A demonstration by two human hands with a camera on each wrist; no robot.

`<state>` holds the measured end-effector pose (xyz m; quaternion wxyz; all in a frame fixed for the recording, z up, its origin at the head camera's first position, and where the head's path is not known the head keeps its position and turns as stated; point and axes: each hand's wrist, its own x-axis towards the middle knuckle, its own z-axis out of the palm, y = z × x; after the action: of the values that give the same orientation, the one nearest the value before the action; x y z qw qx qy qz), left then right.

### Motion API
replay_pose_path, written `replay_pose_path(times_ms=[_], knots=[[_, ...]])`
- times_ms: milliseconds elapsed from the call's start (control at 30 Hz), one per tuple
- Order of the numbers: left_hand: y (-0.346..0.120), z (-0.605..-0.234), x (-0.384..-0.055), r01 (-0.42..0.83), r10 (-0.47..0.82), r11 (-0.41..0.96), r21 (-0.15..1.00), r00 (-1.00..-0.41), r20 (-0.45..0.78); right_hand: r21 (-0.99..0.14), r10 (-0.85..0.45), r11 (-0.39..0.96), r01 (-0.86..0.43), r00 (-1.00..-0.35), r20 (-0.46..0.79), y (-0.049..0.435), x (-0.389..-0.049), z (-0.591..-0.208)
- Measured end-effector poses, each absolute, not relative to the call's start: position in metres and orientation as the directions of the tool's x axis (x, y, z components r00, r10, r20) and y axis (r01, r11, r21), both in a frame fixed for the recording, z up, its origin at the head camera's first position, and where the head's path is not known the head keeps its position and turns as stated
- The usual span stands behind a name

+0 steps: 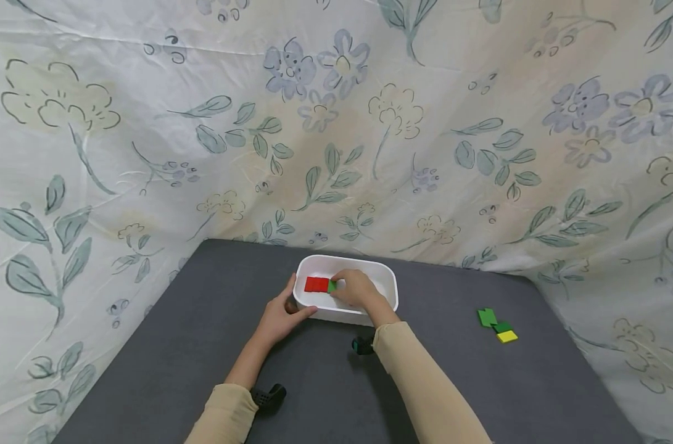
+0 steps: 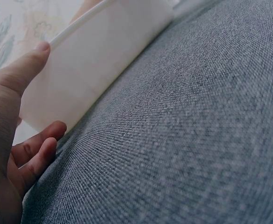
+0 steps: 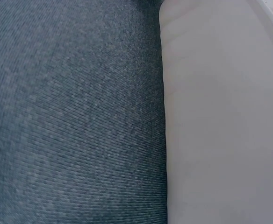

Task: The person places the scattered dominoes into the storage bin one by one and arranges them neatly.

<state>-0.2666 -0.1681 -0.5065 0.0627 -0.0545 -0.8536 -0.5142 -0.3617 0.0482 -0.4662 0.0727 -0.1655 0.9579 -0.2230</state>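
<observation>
A white plastic container (image 1: 380, 269) with rounded corners stands on the dark cloth. My left hand (image 1: 277, 317) holds it at its left end, index finger up at the rim and thumb along the front wall. In the left wrist view, the thumb of the left hand (image 2: 22, 74) lies against the container wall (image 2: 89, 65), with other fingertips low by its base. Inside the container, red flat pieces (image 1: 316, 284) lie in a row. Right beside them my right hand (image 1: 358, 288) pinches a small green piece (image 1: 332, 286), partly hidden by the fingers. The right wrist view shows only the container's outer wall (image 3: 220, 116) and cloth.
To the right on the dark grey cloth (image 1: 436, 370) lie a notched green piece (image 1: 487, 317), a darker green piece (image 1: 502, 327) and a yellow piece (image 1: 507, 337), close together. A flowered curtain (image 1: 336, 135) hangs behind the table and along its sides.
</observation>
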Motion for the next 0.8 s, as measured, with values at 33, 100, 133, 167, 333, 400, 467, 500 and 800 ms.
replay_pose_path(times_ms=[33,100,133,167,333,400,467,500,800], knots=[[-0.1679,-0.5066,-0.2666,0.157,0.029,0.465,0.871,-0.986,0.163,-0.45,-0.353,0.845,-0.289,-0.934,-0.064,0.0483,-0.3617,-0.4664],[-0.1678,-0.5065,-0.2665,0.158,0.031,0.465,0.871,-0.986,0.162,-0.446,-0.363,0.843,-0.301,-0.93,-0.057,0.0487,-0.3621,-0.4666],[-0.168,-0.5065,-0.2663,0.158,0.033,0.462,0.873,-0.986,0.162,-0.44,-0.372,0.841,-0.314,-0.927,-0.05,0.0489,-0.3624,-0.4668],[-0.1682,-0.5067,-0.2664,0.16,0.035,0.459,0.874,-0.986,0.162,-0.437,-0.381,0.838,-0.326,-0.924,-0.043,0.0491,-0.3626,-0.467],[-0.1696,-0.5067,-0.2652,0.164,0.047,0.438,0.884,-0.986,0.16,-0.428,-0.413,0.825,-0.368,-0.91,-0.014,0.0502,-0.3639,-0.4685],[-0.1697,-0.5067,-0.2652,0.164,0.048,0.434,0.886,-0.986,0.159,-0.434,-0.415,0.822,-0.368,-0.91,-0.013,0.0508,-0.3642,-0.4686],[-0.1695,-0.5076,-0.2656,0.165,0.05,0.434,0.886,-0.986,0.159,-0.439,-0.414,0.821,-0.366,-0.91,-0.015,0.051,-0.3643,-0.4685],[-0.1694,-0.5082,-0.2659,0.165,0.05,0.434,0.885,-0.986,0.16,-0.442,-0.412,0.82,-0.364,-0.911,-0.015,0.051,-0.3642,-0.4682],[-0.1692,-0.5089,-0.2646,0.16,0.045,0.441,0.883,-0.987,0.156,-0.442,-0.412,0.814,-0.377,-0.911,0.019,0.0532,-0.3598,-0.4627]])
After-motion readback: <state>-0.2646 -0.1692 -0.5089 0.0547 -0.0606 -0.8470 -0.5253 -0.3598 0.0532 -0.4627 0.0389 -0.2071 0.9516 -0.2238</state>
